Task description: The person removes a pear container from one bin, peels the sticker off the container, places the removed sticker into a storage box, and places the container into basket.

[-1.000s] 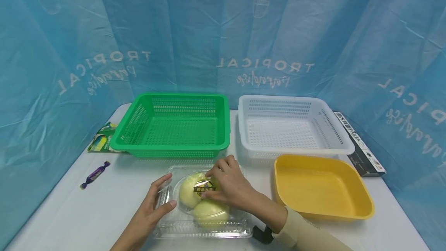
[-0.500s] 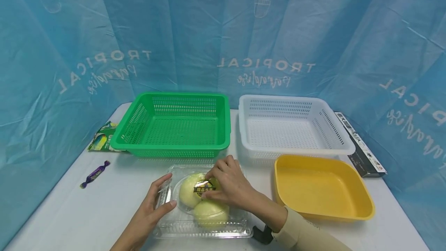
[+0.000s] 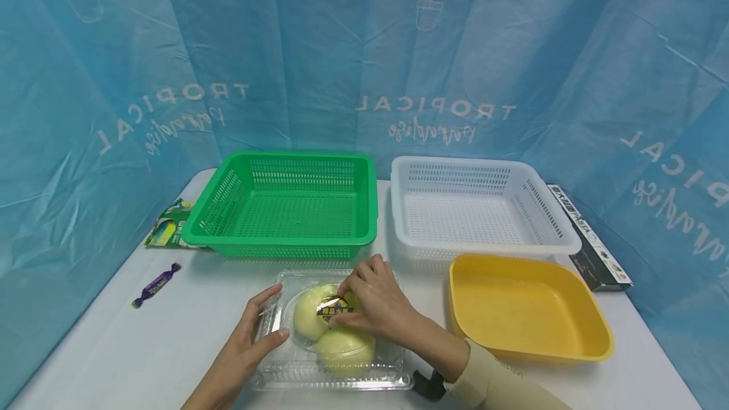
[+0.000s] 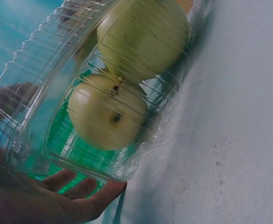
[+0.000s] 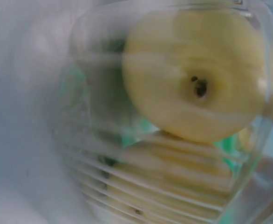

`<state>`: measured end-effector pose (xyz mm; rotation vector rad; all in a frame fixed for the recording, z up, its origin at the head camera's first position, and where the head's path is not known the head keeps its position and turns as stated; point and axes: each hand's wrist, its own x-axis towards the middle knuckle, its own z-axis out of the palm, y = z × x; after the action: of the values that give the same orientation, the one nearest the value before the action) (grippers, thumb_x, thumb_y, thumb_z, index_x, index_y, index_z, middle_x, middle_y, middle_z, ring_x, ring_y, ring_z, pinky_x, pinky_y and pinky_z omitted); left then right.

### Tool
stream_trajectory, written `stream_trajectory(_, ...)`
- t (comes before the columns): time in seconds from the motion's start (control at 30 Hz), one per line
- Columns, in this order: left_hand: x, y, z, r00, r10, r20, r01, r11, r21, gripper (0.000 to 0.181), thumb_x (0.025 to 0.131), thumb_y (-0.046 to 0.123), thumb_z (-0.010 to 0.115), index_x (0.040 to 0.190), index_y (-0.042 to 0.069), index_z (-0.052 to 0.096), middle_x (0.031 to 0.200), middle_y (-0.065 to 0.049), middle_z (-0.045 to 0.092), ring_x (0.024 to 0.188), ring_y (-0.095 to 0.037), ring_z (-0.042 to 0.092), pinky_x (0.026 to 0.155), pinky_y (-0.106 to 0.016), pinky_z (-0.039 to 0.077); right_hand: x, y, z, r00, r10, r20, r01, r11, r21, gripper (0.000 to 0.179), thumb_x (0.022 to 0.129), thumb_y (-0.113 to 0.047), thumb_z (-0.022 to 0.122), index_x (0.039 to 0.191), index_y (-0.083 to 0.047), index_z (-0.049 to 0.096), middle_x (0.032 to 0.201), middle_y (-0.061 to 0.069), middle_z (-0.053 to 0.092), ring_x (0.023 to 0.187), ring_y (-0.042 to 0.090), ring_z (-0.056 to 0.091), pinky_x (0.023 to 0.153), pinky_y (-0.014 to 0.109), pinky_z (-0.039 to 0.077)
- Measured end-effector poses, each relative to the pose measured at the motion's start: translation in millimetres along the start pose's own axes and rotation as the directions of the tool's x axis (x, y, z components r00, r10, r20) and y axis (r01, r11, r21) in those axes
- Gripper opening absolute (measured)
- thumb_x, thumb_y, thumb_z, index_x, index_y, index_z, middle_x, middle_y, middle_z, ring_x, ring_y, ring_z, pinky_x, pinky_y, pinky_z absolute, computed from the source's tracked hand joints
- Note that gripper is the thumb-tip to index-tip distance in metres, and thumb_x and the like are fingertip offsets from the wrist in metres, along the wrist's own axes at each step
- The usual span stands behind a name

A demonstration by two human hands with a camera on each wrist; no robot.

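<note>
A clear plastic clamshell fruit box (image 3: 319, 374) sits on the white table at the front, with round pale yellow-green fruits inside; one fruit (image 3: 345, 349) shows plainly through the lid. On top of the lid is a dark-and-gold label (image 3: 330, 310). My left hand (image 3: 246, 341) holds the box's left side, its thumb over the lid and its fingers along the edge. Curled over the lid, my right hand (image 3: 376, 309) pinches at the label, whose right part it covers. The wrist views show fruits (image 4: 107, 112) close behind the ribbed plastic wall.
Behind the box stand a green basket (image 3: 285, 250) and a white basket (image 3: 484, 247). A yellow tub (image 3: 529, 353) lies to the right, by a black pasta box (image 3: 592, 252). At left are a purple-wrapped candy (image 3: 156, 285) and a green packet (image 3: 168, 226).
My right fingertips have shifted slightly over the label, whose visible part looks a little different. The left hand and the box stay in place.
</note>
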<state>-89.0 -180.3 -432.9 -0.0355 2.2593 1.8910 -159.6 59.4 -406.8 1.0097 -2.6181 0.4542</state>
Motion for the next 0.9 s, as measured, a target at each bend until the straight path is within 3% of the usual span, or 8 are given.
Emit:
stream_trajectory(0.17,0.0,-0.9,-1.1,1.0,0.01,-0.001,-0.01,1.0,0.009,0.067,0.091,0.025,0.06,0.146,0.031,0.022,0.159,-0.013,0.004,0.144,-0.046,-0.011,0.106,-0.074,0.001,3.9,1.5,-0.2,0.999,-0.039,0.025,0.039,0.999,0.011,0.051,0.069,-0.059,0.072,0.103,-0.023,0.065,0.097,-0.006,0.057,0.089,0.013,0.038,0.081,0.027,0.033)
stream_trajectory(0.37,0.0,-1.2,-1.0,1.0,0.008,-0.005,-0.008,1.0,0.005,0.068,0.091,0.024,0.061,0.146,0.031,0.022,0.158,-0.013,0.006,0.144,-0.047,-0.01,0.106,-0.074,0.001,8.1,2.9,-1.9,0.987,-0.081,0.138,0.08,0.997,0.014,0.058,0.077,-0.057,0.067,0.123,-0.023,0.059,0.101,-0.007,0.052,0.095,0.012,0.037,0.084,0.026,0.035)
stream_trajectory(0.67,-0.2,-1.0,-1.5,1.0,0.027,0.003,-0.027,1.0,-0.003,0.067,0.091,0.023,0.06,0.147,0.028,0.024,0.159,-0.015,0.006,0.144,-0.045,-0.012,0.108,-0.072,-0.003,12.9,4.3,-3.7,0.967,-0.149,0.208,0.137,0.988,0.068,0.048,0.081,-0.054,0.064,0.122,-0.03,0.06,0.11,-0.008,0.052,0.097,0.011,0.035,0.085,0.025,0.035)
stream_trajectory(0.9,1.3,-2.0,-1.0,1.0,0.031,0.007,-0.031,1.0,0.007,0.067,0.091,0.022,0.06,0.146,0.028,0.024,0.159,-0.014,0.005,0.144,-0.044,-0.012,0.109,-0.071,-0.004,14.3,6.1,-2.9,0.96,-0.178,0.217,0.164,0.983,0.081,0.042,0.082,-0.054,0.063,0.119,-0.034,0.06,0.112,-0.008,0.051,0.097,0.011,0.035,0.086,0.025,0.034)
